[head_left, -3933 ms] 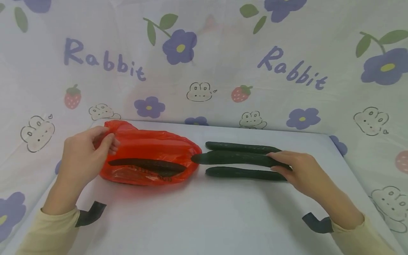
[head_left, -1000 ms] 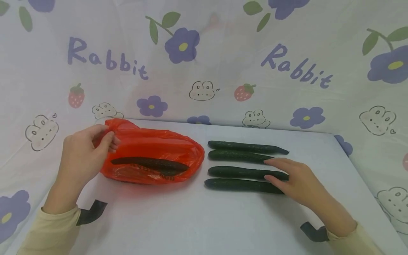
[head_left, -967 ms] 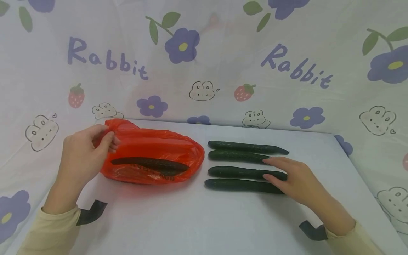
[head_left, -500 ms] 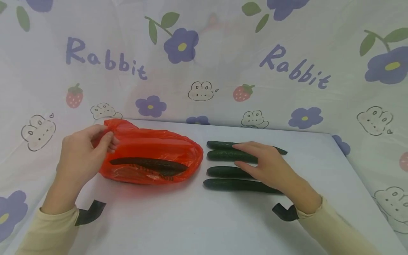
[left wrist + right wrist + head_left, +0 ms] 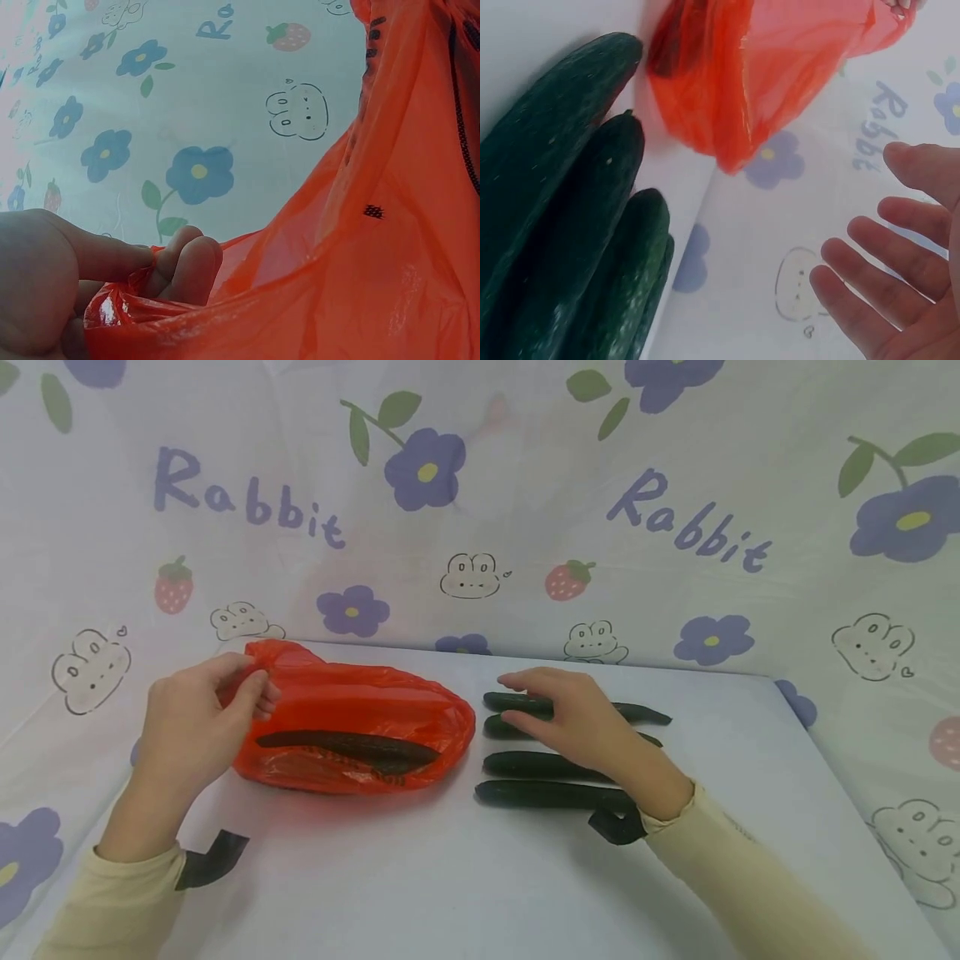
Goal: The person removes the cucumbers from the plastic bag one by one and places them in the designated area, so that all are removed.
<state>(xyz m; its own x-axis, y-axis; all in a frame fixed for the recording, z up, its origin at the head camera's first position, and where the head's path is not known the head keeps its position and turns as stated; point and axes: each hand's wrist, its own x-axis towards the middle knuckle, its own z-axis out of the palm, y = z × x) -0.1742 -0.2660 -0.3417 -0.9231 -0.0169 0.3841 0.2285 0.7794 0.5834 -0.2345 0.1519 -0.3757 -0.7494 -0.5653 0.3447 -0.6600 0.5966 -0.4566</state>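
My left hand [image 5: 198, 718], one: thumb and fingers pinching the gathered edge of a red bag [image 5: 360, 697] at its left end. Bag details: thin translucent plastic, dark print, lying on my white worktop [image 5: 420, 877]. Contents visible: one bagged cucumber [image 5: 348, 746], dark, lying lengthwise near the front. My right hand [image 5: 581, 714], one: fingers extended and spread apart, poised over the loose cucumbers [image 5: 536, 765] without touching them. Loose stock: four, dark green, side by side on the worktop, right of the bag, left ends nearest it; all partly covered by my right arm or hand in the head view. Pale yellow sleeves [image 5: 112, 906], two, black strips [image 5: 213, 860] at the cuffs. Backdrop cloth [image 5: 525, 510], one: white, printed with flowers, strawberries, rabbits and "Rabbit".
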